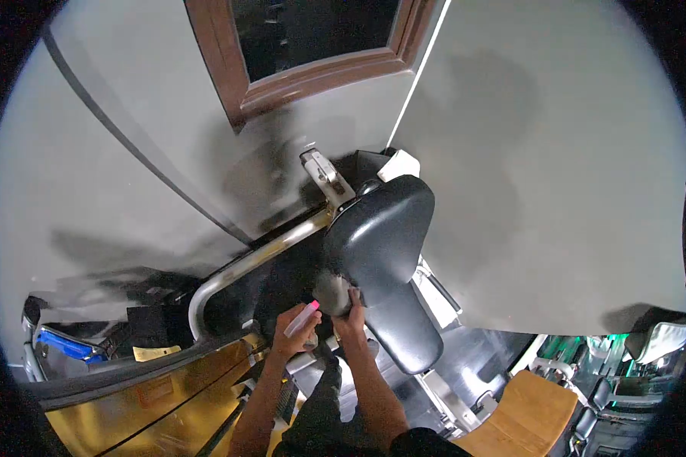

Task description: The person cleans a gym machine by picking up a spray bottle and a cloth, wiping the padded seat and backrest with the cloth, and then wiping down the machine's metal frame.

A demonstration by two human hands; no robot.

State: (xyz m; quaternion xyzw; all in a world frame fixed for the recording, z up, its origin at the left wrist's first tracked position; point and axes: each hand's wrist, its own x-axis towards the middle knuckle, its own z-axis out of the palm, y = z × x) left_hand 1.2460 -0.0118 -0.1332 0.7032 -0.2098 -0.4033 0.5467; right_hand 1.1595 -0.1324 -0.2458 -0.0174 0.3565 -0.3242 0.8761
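Wall (pixel 579 167) behind; left grip (pixel 293 330) part-covers tube (pixel 303 317).

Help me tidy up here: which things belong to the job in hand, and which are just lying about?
Likely in use:
- pink-tipped tube, in left hand
- rounded grey piece, at right hand

Probably just around:
- white object
- blue item
- tan board

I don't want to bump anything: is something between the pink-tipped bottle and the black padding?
Yes: seen from here, the right hand and the grey rounded thing lie between the bottle and the padding.
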